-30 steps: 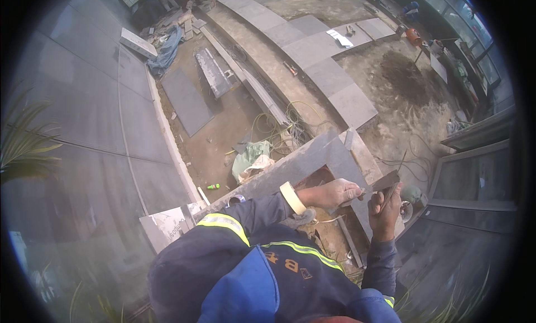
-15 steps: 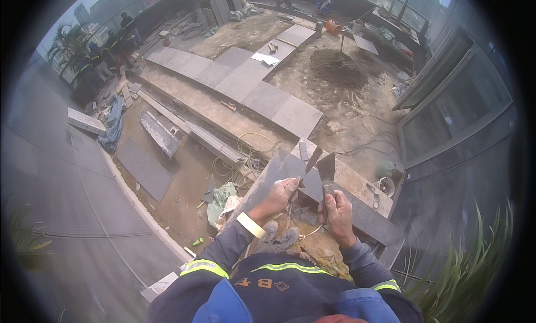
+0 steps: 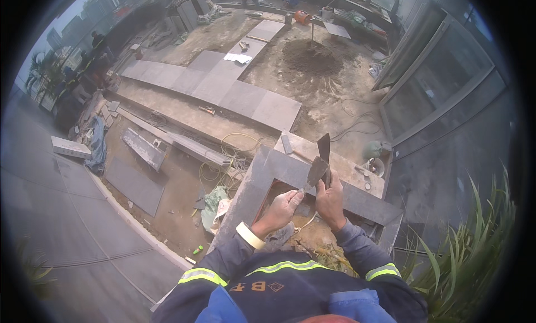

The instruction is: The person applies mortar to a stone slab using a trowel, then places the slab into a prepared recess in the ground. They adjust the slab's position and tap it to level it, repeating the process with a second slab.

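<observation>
My right hand (image 3: 330,203) is closed around the handles of two trowels. One dark blade (image 3: 324,148) stands upright above the fist. A second, wider grey blade (image 3: 318,171) slants to the left beneath it. My left hand (image 3: 282,209) has its fingers pinched together just left of the right hand, near the lower end of the wider blade. Whatever lies in that pinch is too small to name. Both hands are above a rectangular opening in a grey stone-slab surround (image 3: 290,169).
On the pale ledge (image 3: 346,164) lie a small grey block (image 3: 286,144) and a white bucket (image 3: 376,167). Tangled yellow hose (image 3: 226,169) and a green bag (image 3: 215,203) are at left. Long-leaved plants (image 3: 474,250) stand at right. People are at work far left.
The trowel that was in my left hand is now in my right hand together with the other one. My left hand has come closer to the right. The view has shifted.
</observation>
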`<state>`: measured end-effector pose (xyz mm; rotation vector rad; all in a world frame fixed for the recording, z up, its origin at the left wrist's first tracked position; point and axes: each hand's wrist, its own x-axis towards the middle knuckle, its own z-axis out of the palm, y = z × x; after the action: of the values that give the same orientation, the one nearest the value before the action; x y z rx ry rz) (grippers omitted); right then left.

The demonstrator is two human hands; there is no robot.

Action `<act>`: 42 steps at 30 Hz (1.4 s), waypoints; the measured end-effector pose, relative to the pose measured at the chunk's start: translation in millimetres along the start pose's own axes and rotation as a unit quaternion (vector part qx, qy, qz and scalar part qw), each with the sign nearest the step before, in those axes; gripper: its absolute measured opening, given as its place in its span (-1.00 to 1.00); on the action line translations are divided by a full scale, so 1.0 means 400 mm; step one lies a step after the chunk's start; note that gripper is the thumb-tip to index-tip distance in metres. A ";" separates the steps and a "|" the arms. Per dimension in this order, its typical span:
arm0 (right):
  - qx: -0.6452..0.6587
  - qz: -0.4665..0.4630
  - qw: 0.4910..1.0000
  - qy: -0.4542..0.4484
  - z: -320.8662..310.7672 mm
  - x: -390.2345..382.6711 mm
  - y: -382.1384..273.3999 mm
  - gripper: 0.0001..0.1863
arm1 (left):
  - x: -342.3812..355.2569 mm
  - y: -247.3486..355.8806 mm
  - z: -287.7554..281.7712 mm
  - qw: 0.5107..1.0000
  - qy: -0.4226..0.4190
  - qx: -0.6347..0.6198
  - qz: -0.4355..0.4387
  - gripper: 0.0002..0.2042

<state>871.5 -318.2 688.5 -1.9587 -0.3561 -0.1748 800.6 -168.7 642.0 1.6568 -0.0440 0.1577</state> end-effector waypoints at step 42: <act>-0.103 -0.052 0.992 -0.048 -0.034 0.051 0.021 -0.47 | 0.093 0.014 -0.054 0.992 -0.073 -0.032 -0.098 -0.56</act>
<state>894.2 -330.4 692.5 -2.1594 -0.5197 -0.1917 835.2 -145.5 654.3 1.5969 0.0036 -0.1128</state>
